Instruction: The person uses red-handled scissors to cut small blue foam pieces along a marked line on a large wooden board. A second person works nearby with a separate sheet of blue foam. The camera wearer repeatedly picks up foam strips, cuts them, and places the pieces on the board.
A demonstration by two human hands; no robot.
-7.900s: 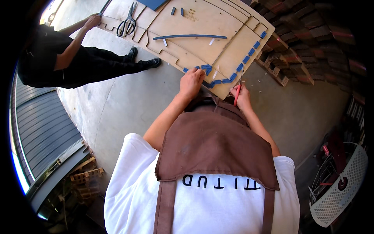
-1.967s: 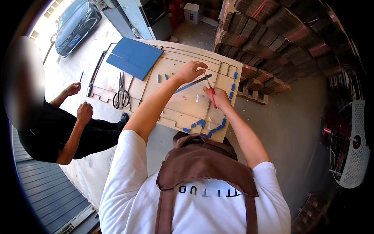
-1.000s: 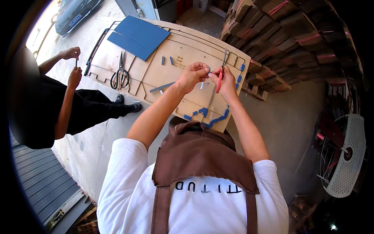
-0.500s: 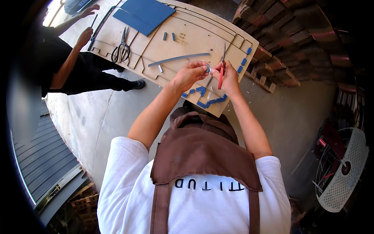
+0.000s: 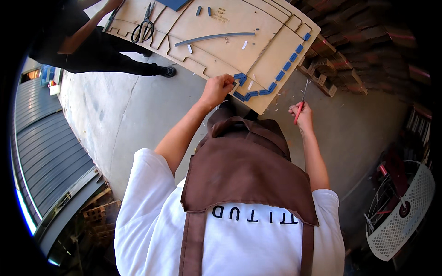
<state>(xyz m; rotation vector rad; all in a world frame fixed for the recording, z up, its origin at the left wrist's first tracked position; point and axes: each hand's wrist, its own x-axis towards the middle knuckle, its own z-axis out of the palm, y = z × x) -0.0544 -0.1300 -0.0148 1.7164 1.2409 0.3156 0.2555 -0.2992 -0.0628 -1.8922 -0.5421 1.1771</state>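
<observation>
My left hand [image 5: 218, 90] is closed in a pinch at the near edge of a wooden board [image 5: 207, 50]. Its fingertips hide whatever they hold. Right beside them lies a cluster of small ribbed blue strips [image 5: 240, 79], and more blue strips [image 5: 264, 92] run in a row around the board's near right corner and up its right side. My right hand [image 5: 302, 117] is off the board to the right, closed around red-handled scissors [image 5: 299, 112] with the blades pointing away from me. Farther left on the board lies a long curved grey strip [image 5: 214, 37].
Large black-handled scissors [image 5: 144, 27] and a blue sheet [image 5: 174, 3] lie on the board's far left part. Small white scraps [image 5: 245, 45] are scattered about. Another person [image 5: 69, 41] stands at the left. Stacked brown material and pallets [image 5: 338, 69] rise at the right.
My hands, together over the board before, are now apart: the left came down to the near edge, the right moved right with its scissors. The board sits higher in view.
</observation>
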